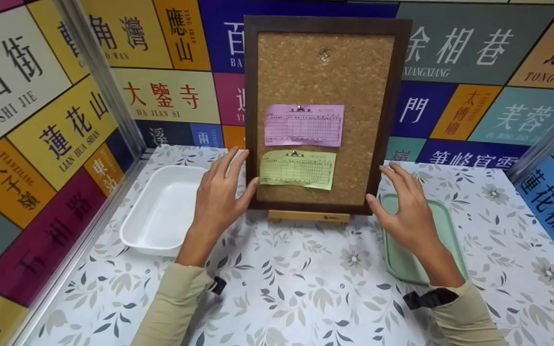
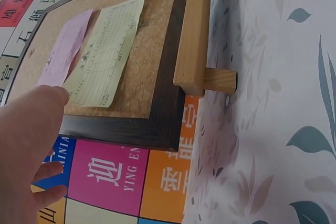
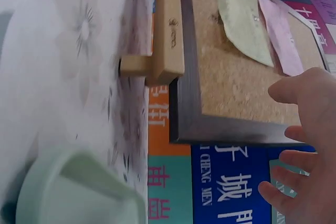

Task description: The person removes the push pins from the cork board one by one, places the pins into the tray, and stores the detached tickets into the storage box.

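Note:
A cork board [image 1: 322,77] in a dark brown frame leans on a small wooden easel [image 1: 308,217]. Pinned to it are a pink form slip [image 1: 303,126] and, below that, a yellow-green form slip [image 1: 296,169]. My left hand [image 1: 220,192] is at the board's lower left edge, fingers extended and thumb over the frame. On the other side my right hand [image 1: 409,211] is near the lower right edge, thumb and fingers spread and relaxed. Neither hand grips anything; whether the fingertips touch the frame I cannot tell.
To the left is a white plastic tray [image 1: 154,211], partly behind my left forearm. A pale green tray [image 1: 443,226] lies under my right hand and wrist. The table [image 1: 296,288] has a leaf-patterned cover. Panels with printed characters [image 1: 166,96] wall in the back and sides.

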A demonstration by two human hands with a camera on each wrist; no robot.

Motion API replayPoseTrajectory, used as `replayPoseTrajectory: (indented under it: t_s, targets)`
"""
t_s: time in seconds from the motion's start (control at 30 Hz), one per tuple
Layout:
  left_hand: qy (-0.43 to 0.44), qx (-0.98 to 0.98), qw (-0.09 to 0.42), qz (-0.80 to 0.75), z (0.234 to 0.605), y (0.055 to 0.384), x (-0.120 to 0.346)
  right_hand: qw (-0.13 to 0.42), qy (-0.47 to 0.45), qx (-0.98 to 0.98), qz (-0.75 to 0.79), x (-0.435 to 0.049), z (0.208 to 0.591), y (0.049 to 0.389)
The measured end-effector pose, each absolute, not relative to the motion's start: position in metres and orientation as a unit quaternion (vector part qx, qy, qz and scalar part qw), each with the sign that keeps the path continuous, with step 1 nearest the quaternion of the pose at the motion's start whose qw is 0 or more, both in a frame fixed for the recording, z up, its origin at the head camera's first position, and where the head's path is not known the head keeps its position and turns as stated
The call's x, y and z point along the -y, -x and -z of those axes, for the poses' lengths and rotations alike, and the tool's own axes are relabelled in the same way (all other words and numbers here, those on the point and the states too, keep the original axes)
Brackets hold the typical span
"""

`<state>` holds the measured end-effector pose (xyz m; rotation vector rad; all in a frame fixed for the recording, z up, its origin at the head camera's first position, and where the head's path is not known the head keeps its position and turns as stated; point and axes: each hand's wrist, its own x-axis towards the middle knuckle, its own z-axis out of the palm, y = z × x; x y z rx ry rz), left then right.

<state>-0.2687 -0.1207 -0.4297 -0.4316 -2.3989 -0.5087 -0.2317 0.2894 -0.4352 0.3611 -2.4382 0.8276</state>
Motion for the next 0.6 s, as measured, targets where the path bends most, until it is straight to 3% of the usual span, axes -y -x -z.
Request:
replayPoseTrajectory:
  t_s: [0.6]
  targets:
    - [0.176,0.904,0.325,0.217,0.421,0.267,0.099,0.313,-0.170,0.869,-0.343,-0.240,0.418,0.237]
